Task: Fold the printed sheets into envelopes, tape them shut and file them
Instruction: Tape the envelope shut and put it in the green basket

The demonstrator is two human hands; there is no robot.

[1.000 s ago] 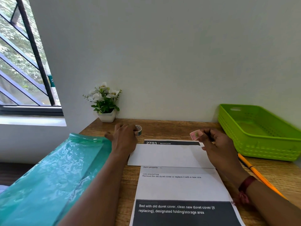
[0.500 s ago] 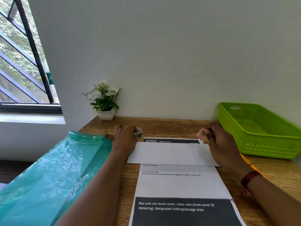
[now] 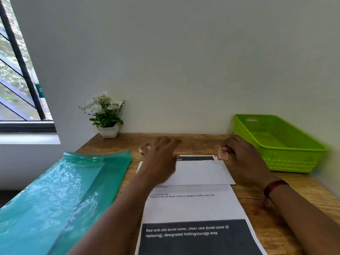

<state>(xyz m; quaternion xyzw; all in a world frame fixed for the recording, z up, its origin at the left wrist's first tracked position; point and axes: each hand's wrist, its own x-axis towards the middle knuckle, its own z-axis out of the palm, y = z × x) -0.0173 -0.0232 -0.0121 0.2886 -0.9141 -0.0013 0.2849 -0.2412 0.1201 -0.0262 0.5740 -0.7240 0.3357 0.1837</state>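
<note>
Printed sheet point(image 3: 193, 205) lies flat on the desk point(image 3: 200, 144) between both forearms, far edge folded toward the viewer. Left hand point(image 3: 161, 159), blurred with fingers outstretched, is over the fold's left end; right hand point(image 3: 244, 157) pinches a pink tape piece point(image 3: 223, 155) beside its far right corner.

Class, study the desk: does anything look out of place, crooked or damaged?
Nothing is spilled or damaged. The white folded paper looks slightly crooked and sticks out past the sides of the printed sheet under it. The green plastic folder reaches out beyond the left edge of the desk.
</note>
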